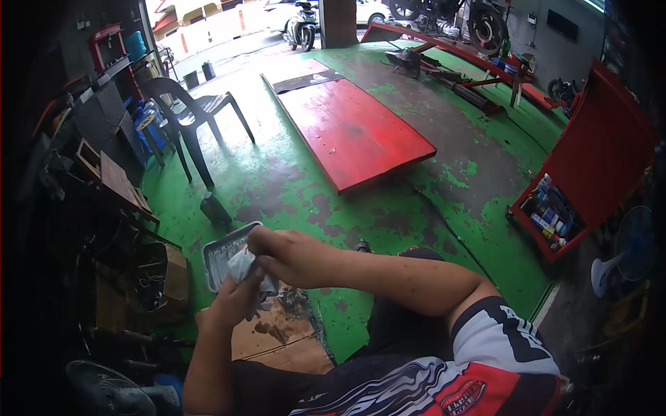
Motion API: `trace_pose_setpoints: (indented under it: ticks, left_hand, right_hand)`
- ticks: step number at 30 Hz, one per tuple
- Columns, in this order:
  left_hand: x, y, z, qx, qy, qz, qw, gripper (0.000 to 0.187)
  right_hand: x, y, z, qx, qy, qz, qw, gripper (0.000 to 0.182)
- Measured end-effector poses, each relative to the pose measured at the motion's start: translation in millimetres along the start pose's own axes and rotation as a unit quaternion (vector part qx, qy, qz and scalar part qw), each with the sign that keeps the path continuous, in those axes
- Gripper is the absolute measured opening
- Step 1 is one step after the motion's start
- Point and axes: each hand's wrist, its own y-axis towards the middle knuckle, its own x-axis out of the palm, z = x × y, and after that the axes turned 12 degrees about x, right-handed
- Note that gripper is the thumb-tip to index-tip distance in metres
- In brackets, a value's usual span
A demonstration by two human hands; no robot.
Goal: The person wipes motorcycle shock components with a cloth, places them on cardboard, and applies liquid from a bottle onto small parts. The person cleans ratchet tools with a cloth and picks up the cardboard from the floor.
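A pale, crumpled cloth [241,265] is bunched between my two hands. My left hand [238,299] grips it from below, fingers closed. From the upper right my right hand [286,255] pinches it, fingers bent round it. Whether something lies inside the cloth is hidden. Just behind my hands a shallow grey tray [214,267] rests low down, partly covered by them. Beneath them lies a stained cardboard sheet [298,355] on the floor, with a dark crumpled item [295,302] at its upper edge.
A red lift platform [361,135] lies ahead, with a dark plastic chair [198,107] to its left. A black bottle [215,208] stands beyond the tray. At left is an open cardboard box [175,277]. To the right are a red cabinet [600,152] and a fan [628,243].
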Motion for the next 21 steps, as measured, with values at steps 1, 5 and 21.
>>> trace_pose_setpoints:
  ticks: [1,5,21]
  left_hand:
    - [3,-2,5,-0.001,0.042,0.008,0.999,0.027]
    - [16,7,27,0.069,0.147,-0.015,0.987,0.018]
    - [19,8,15,0.119,0.223,0.026,0.967,0.018]
  right_hand:
    - [1,0,-1,0.013,0.017,0.010,1.000,0.023]
    - [-1,2,1,0.077,0.075,-0.005,0.994,0.021]
    - [-53,6,-19,0.114,-0.114,0.014,0.987,0.037]
